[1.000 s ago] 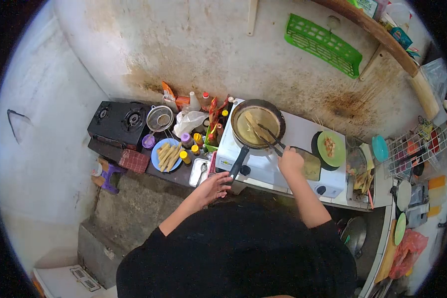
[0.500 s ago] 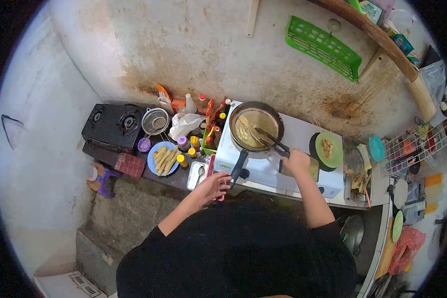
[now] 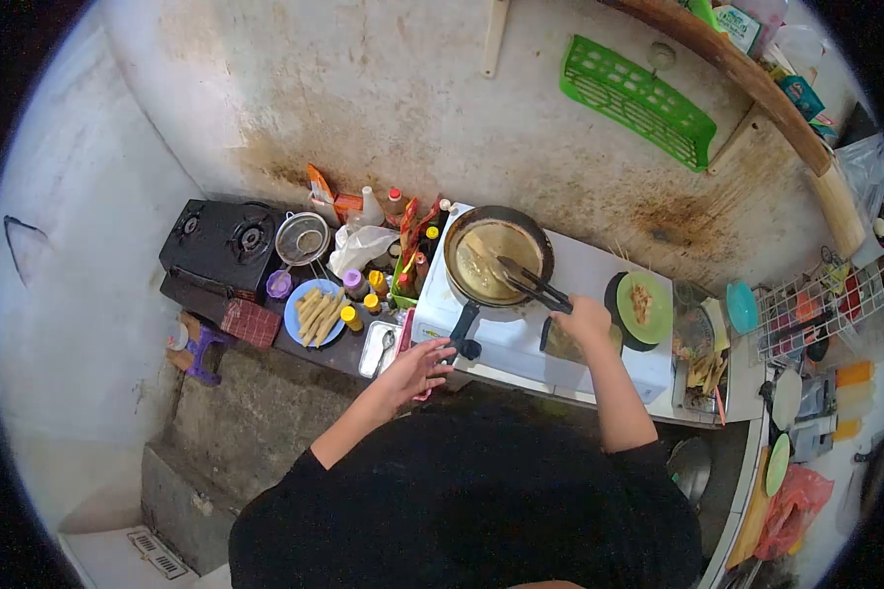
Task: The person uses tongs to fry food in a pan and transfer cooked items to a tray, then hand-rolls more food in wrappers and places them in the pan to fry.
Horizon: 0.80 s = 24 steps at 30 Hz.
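Note:
My right hand is closed around black tongs, whose tips reach into the frying pan. Oil covers the pan's base, and a pale rolled piece of food lies in it by the tong tips. Beside the dark pan handle is my left hand, with its fingers apart and the fingertips close to the handle's end. The pan stands on the left burner of a white stove. To the right, a green plate with bits of food rests over the other burner.
A blue plate of uncooked rolls lies left of the stove, near spice jars and a metal tray. A black stove with a strainer beside it stands further left. At right are a glass dish and wire rack.
The view has shifted slightly. The tongs have moved a little within the pan, and the left hand's fingers have spread slightly by the handle.

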### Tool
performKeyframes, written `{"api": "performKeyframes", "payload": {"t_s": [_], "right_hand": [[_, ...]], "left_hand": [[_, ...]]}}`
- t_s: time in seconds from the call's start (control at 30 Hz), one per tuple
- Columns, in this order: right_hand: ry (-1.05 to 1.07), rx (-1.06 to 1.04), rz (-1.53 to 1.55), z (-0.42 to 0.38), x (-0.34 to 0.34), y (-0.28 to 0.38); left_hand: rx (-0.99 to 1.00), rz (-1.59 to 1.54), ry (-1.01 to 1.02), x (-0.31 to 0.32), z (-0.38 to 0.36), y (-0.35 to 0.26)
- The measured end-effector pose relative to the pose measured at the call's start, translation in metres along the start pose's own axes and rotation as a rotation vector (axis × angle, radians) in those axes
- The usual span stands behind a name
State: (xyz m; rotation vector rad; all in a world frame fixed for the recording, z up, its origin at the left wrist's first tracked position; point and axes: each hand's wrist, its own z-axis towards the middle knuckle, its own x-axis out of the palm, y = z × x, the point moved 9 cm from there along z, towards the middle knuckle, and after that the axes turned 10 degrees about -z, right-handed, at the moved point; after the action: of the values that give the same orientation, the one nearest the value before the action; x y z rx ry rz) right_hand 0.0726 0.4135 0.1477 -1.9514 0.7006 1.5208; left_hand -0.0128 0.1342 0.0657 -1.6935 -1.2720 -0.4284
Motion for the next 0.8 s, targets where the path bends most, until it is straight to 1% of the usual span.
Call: {"api": "performKeyframes", "payload": {"t_s": [0.13, 0.23, 0.33, 0.43, 0.53, 0.63, 0.73, 0.8], "right_hand": [[-0.027, -0.005, -0.016, 0.006, 0.004, -0.002], [0.045, -0.045, 0.022, 0.005, 0.005, -0.002], [0.029, -0.078, 0.028, 0.005, -0.006, -0.005], [0.002, -0.036, 0.027, 0.016, -0.002, -0.011], [0.054, -0.06, 0.071, 0.017, 0.002, -0.009], [0.075, -0.068, 0.045, 0.011, -0.008, -0.01], [0.024, -0.037, 0.04, 0.02, -0.004, -0.014], [0.041, -0.043, 0.031, 0.02, -0.002, -0.013]], "left_hand": [[-0.017, -0.005, 0.001, 0.001, 0.007, 0.009], [-0.012, -0.005, -0.002, 0.01, 0.007, 0.01], [0.003, -0.002, -0.01, 0.017, 0.005, 0.011], [0.003, -0.007, -0.029, 0.021, 0.006, 0.015], [0.013, -0.01, -0.034, 0.029, 0.003, 0.018], [0.028, -0.019, -0.022, 0.033, 0.003, 0.021], [0.027, -0.037, -0.025, 0.033, 0.003, 0.024], [0.027, -0.044, -0.032, 0.034, 0.003, 0.027]]}}
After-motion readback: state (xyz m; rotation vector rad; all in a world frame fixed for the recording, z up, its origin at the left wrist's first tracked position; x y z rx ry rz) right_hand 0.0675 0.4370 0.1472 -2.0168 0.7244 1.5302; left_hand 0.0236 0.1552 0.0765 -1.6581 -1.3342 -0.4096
